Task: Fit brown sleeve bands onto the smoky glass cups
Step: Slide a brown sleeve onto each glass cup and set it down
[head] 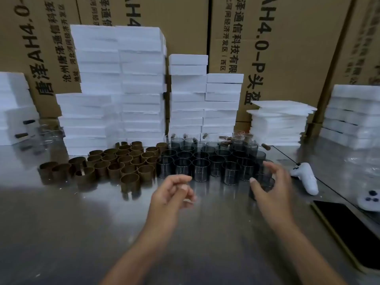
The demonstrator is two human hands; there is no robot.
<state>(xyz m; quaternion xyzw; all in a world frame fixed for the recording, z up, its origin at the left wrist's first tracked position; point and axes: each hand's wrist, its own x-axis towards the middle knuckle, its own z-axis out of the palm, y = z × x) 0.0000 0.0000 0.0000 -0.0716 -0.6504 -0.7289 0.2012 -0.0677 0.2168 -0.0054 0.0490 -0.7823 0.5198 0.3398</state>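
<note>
Several brown sleeve bands (pixel 123 163) stand in a cluster on the steel table (pixel 82 233), left of centre, and one band (pixel 130 183) sits out front. Right of them, several smoky glass cups (pixel 201 169) stand upright in rows. One more smoky cup (pixel 265 185) stands apart at the front right. My right hand (pixel 273 182) arches over that cup with thumb and fingers spread around it; the blur hides any contact. In front of the cup rows hovers my left hand (pixel 174 192), its fingers loosely curled and holding nothing.
Tall stacks of white foam boxes (pixel 119 89) line the back, in front of cardboard cartons (pixel 277 48). A white controller (pixel 306 177), a second controller (pixel 370 200) and a dark phone (pixel 349 227) lie at the right. Clear glasses (pixel 49 134) stand at the far left.
</note>
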